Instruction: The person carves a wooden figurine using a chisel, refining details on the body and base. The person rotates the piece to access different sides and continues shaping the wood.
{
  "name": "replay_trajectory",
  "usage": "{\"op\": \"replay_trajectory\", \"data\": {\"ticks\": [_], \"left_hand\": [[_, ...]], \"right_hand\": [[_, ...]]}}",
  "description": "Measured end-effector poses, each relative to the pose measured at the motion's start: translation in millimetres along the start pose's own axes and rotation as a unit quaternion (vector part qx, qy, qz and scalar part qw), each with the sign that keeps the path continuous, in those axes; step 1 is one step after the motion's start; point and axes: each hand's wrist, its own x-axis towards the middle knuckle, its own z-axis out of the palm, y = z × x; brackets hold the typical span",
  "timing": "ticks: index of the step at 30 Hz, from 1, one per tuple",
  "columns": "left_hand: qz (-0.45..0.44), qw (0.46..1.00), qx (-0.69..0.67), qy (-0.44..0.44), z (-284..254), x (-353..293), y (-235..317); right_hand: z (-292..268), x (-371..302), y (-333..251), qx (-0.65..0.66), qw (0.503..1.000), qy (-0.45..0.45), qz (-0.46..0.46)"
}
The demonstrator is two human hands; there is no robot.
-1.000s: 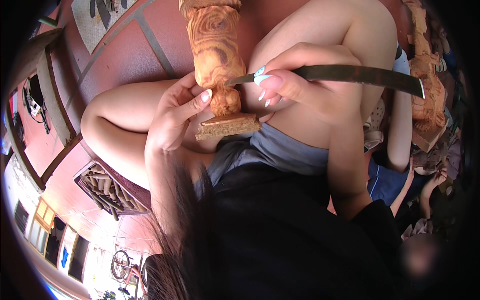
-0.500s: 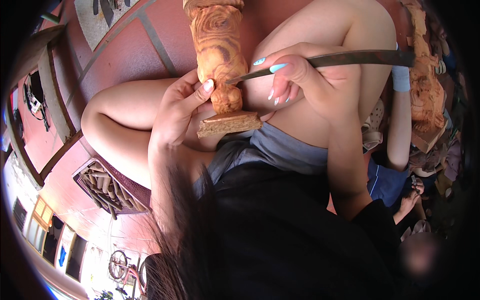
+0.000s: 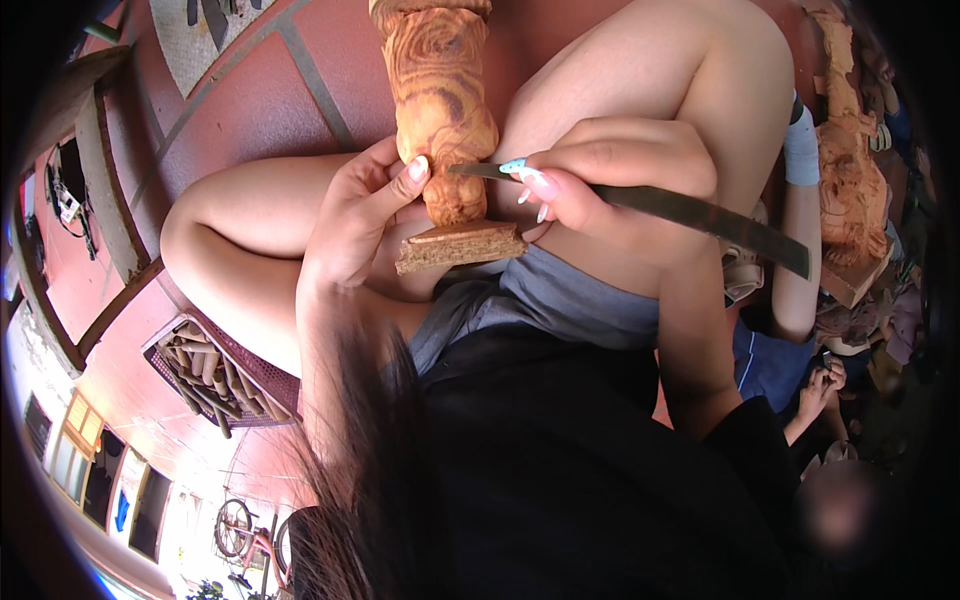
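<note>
Your right hand [image 3: 620, 175] is gripping the long chisel [image 3: 690, 212] against the wooden carving [image 3: 440, 110] resting between your knees, so a slip is risking your left hand [image 3: 360, 215] thumb clasping it

I see my left hand [image 3: 355, 215] bare, with a pale, long nail on the thumb. My right hand [image 3: 620, 180] has long nails too, one painted light blue, the others pale pink. Both forearms are bare. I wear grey-blue shorts [image 3: 560, 305] and a black top [image 3: 560, 470]. Dark long hair [image 3: 360, 480] hangs down.
</note>
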Motion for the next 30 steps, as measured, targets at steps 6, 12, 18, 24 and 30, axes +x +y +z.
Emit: {"op": "replay_trajectory", "data": {"ticks": [6,12,18,24,30], "left_hand": [[0.003,1.000,0.010,0.016,0.3,-3.4,0.2],[-0.003,1.000,0.012,0.002,-2.3,1.3,-0.9],[-0.019,1.000,0.014,-0.007,-3.7,3.6,-1.6],[-0.007,1.000,0.011,0.001,-5.0,-1.7,-0.4],[-0.002,1.000,0.023,0.013,-0.9,0.7,-1.0]], "right_hand": [[2.0,-2.9,3.8,-0.028,0.999,-0.021,-0.004],[-0.9,-6.8,1.2,-0.010,1.000,-0.007,0.007],[-2.8,-10.9,4.3,-0.040,0.999,0.008,0.003],[3.3,-4.9,4.7,-0.024,0.999,0.002,0.043],[7.1,-6.8,1.3,0.042,0.994,0.061,0.079]]}}
